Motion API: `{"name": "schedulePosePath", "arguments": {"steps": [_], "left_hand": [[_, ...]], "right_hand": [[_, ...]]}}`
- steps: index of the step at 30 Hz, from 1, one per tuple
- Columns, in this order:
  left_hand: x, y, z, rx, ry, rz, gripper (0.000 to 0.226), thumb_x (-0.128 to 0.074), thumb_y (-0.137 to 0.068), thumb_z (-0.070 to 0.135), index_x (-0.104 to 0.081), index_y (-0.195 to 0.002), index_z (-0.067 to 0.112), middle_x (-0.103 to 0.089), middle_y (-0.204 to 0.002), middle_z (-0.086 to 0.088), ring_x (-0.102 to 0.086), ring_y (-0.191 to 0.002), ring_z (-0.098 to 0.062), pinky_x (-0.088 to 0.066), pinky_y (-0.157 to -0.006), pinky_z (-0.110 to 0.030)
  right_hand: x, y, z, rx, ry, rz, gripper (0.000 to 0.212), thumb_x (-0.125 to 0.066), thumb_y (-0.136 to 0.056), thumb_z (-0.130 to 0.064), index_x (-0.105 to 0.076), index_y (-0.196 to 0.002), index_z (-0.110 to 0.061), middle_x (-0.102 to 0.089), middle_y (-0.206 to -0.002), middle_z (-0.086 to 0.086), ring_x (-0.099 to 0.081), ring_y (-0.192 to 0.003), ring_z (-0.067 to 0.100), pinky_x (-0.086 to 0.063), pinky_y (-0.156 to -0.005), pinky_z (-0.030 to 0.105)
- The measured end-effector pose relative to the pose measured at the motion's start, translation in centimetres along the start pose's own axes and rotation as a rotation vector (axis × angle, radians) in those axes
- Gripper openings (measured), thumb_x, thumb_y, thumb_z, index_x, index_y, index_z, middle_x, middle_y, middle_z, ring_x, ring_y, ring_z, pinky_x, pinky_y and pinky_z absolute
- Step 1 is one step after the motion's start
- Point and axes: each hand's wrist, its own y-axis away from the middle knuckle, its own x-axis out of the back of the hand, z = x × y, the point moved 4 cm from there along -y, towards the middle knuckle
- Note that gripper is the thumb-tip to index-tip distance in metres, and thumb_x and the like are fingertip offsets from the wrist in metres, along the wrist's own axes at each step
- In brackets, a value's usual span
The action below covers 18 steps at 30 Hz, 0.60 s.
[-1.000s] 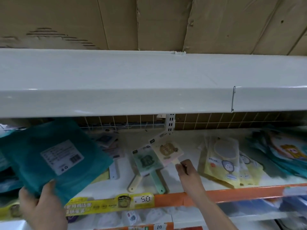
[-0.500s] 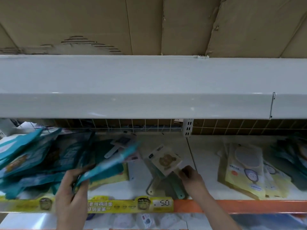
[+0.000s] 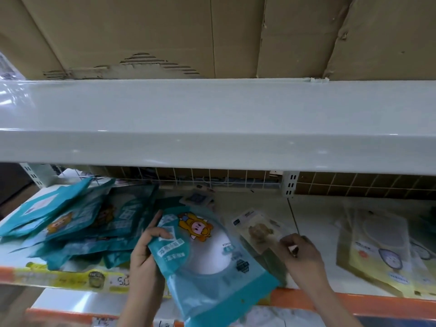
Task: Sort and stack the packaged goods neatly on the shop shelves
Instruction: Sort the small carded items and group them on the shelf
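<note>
The left hand (image 3: pixel 144 253) gripped a teal plastic pouch with a cartoon figure (image 3: pixel 207 260) by its edge over the shelf lip (image 3: pixel 354 303), probably to sort it. Just right, the right hand (image 3: pixel 300 253) pinched a beige carded packet (image 3: pixel 258 228), likely straightening it.

Two bare hands and forearms enter from the bottom edge of a head-worn camera's view. The left hand (image 3: pixel 147 252) and its forearm carry no sleeve, glove, watch or bracelet in the visible stretch. The right hand (image 3: pixel 300 253) is likewise ungloved, its forearm uncovered down to the frame's lower edge, with no cuff in sight. Motion blur softens both hands, and whether any ring is worn cannot be told. The fingernails appear short.
</note>
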Motion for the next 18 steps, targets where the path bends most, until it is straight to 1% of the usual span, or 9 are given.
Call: {"name": "schedulePosePath", "arguments": {"steps": [1, 3, 7, 9, 10, 12, 14, 16, 18], "left_hand": [[-0.1, 0.0, -0.1, 0.007, 0.008, 0.012, 0.013, -0.07, -0.076, 0.002, -0.058, -0.071, 0.004, -0.06, -0.124, 0.019, -0.06, -0.113, -0.014, -0.059, -0.075, -0.029], [-0.3, -0.3, -0.6, 0.054, 0.017, 0.04, 0.023, -0.049, -0.081, -0.02, -0.056, -0.074, 0.001, -0.062, -0.121, 0.019, -0.057, -0.114, -0.015, -0.059, -0.071, -0.026], [0.0, -0.3, -0.6, 0.06, -0.03, 0.064, 0.038, -0.056, -0.077, -0.015, -0.064, -0.062, 0.018, -0.059, -0.127, 0.017, -0.056, -0.117, -0.02, -0.058, -0.081, -0.03], [0.2, 0.0, -0.2, 0.061, -0.083, 0.061, 0.05, -0.047, -0.083, -0.021, -0.067, -0.065, 0.021, -0.057, -0.128, 0.016, -0.055, -0.118, -0.02, -0.057, -0.077, -0.025], [0.2, 0.1, 0.0, 0.078, -0.083, 0.079, 0.052, -0.045, -0.086, -0.02, -0.069, -0.071, 0.024, -0.058, -0.126, 0.015, -0.057, -0.115, -0.019, -0.058, -0.073, -0.022], [0.5, 0.2, 0.2, 0.187, 0.012, 0.156, 0.044, -0.043, -0.093, -0.008, -0.068, -0.103, 0.027, -0.064, -0.117, 0.003, -0.065, -0.099, -0.017, -0.058, -0.063, -0.022], [0.4, 0.5, 0.7, 0.387, 0.174, 0.18, 0.032, -0.04, -0.1, 0.016, -0.056, -0.127, 0.02, -0.067, -0.114, -0.011, -0.066, -0.094, -0.022, -0.058, -0.064, -0.031], [0.5, 0.7, 1.0, 0.528, 0.234, 0.111, 0.045, -0.037, -0.099, 0.044, -0.06, -0.121, 0.011, -0.071, -0.106, -0.019, -0.067, -0.092, -0.031, -0.054, -0.067, -0.039], [1.2, 0.9, 1.1, 0.554, 0.173, 0.084, 0.042, -0.045, -0.094, 0.046, -0.064, -0.106, 0.011, -0.074, -0.086, -0.018, -0.071, -0.074, -0.031, -0.055, -0.055, -0.035]], "right_hand": [[-0.1, 0.1, -0.5, -0.022, -0.095, -0.071, 0.013, -0.063, -0.089, -0.03, -0.061, -0.076, -0.026, -0.064, -0.081, -0.006, -0.06, -0.078, 0.015, -0.044, -0.065, 0.03], [-0.3, 0.6, -1.8, -0.097, -0.266, -0.252, 0.018, -0.059, -0.091, -0.035, -0.067, -0.079, -0.024, -0.071, -0.082, -0.003, -0.067, -0.076, 0.016, -0.052, -0.068, 0.034], [-1.3, 2.2, -4.4, -0.128, -0.366, -0.583, 0.027, -0.059, -0.086, -0.051, -0.069, -0.093, -0.027, -0.073, -0.084, -0.008, -0.068, -0.078, 0.009, -0.057, -0.07, 0.024], [-2.2, 2.6, -5.4, -0.125, -0.383, -0.676, 0.019, -0.065, -0.086, -0.04, -0.068, -0.099, -0.027, -0.072, -0.092, -0.008, -0.066, -0.087, 0.009, -0.053, -0.075, 0.02], [-2.8, 2.6, -5.8, -0.138, -0.414, -0.703, 0.017, -0.067, -0.086, -0.031, -0.068, -0.102, -0.025, -0.071, -0.096, -0.006, -0.066, -0.089, 0.009, -0.052, -0.077, 0.019], [-4.1, 2.5, -6.3, -0.136, -0.442, -0.712, 0.022, -0.073, -0.082, -0.021, -0.068, -0.103, -0.023, -0.073, -0.098, -0.001, -0.068, -0.092, 0.013, -0.053, -0.088, 0.026], [-5.3, 2.3, -6.7, -0.114, -0.442, -0.693, 0.025, -0.076, -0.077, -0.023, -0.068, -0.101, -0.025, -0.074, -0.095, -0.001, -0.068, -0.093, 0.016, -0.051, -0.095, 0.037], [-6.7, 2.1, -7.1, -0.112, -0.44, -0.683, 0.025, -0.074, -0.079, -0.02, -0.066, -0.102, -0.025, -0.072, -0.096, 0.0, -0.068, -0.094, 0.016, -0.052, -0.093, 0.036], [-7.8, 1.9, -8.2, -0.093, -0.437, -0.674, 0.026, -0.074, -0.079, -0.021, -0.065, -0.103, -0.026, -0.071, -0.097, -0.001, -0.067, -0.092, 0.014, -0.053, -0.087, 0.029]]}}
